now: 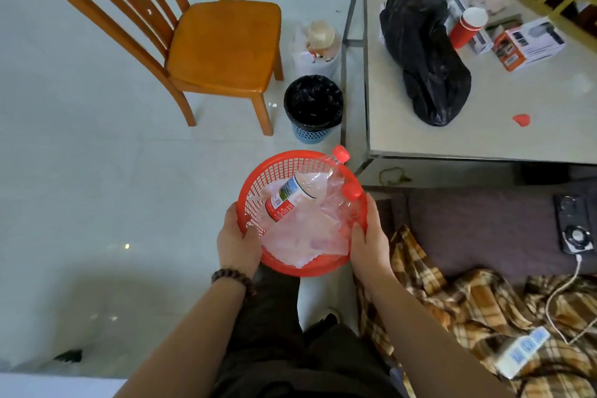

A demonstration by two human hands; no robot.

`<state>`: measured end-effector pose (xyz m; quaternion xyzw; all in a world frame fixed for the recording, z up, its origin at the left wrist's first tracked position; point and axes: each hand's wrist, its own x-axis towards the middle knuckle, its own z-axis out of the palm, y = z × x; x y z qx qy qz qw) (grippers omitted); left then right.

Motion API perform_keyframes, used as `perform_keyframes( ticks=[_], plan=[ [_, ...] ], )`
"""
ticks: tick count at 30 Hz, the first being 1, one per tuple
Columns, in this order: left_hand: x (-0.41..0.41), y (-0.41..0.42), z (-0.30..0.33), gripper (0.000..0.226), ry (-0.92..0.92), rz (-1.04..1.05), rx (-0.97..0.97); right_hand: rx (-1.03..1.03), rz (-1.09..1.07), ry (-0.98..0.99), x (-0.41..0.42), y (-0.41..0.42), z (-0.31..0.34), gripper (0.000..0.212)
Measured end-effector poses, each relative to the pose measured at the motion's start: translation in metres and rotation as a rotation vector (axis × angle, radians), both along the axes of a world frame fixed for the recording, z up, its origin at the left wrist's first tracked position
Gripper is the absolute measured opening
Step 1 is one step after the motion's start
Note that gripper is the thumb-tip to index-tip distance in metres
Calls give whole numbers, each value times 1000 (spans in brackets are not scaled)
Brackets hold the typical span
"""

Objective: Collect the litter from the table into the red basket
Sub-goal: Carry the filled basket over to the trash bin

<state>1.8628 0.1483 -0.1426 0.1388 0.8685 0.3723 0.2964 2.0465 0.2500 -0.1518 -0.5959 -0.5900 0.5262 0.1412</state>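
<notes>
One red basket (357,223) is held over the floor by two hands: the left hand (237,241) is clamped on its left rim, thumb inside, and the right hand (370,244) is clamped on its right rim. Inside the basket two plastic bottles are counted, each red-capped: a labelled bottle (295,192) lying tilted with its neck over the far rim, and a crushed bottle (339,195) beside it, both on crumpled clear plastic (303,241). A bead bracelet (234,278) is worn on the left wrist. On the pale table (484,126), right, are noted one black bag (423,55), one red cup (466,26), one red scrap (520,119) and one orange-and-white box (528,43). On the light tiled floor (80,171) stand one wooden chair (223,45) and one black-lined bin (313,107). A plaid blanket (452,300) is seen at lower right.
</notes>
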Motion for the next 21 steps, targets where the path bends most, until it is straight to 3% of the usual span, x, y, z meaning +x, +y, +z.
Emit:
perform_keyframes(
  ticks=[12,16,18,21],
  plan=[
    [-117,148,-86,33,-78,-300,-237,-331,-238,-102,-106,131,-93,43],
    [-131,188,-156,24,-141,-380,-407,-336,-135,-198,-115,171,-155,45],
    [-135,203,-203,20,-163,-464,-483,-366,-102,-225,-118,191,-197,57],
    [-136,222,-280,23,-213,-441,-497,-387,-121,-278,-120,215,-270,63]
  ],
)
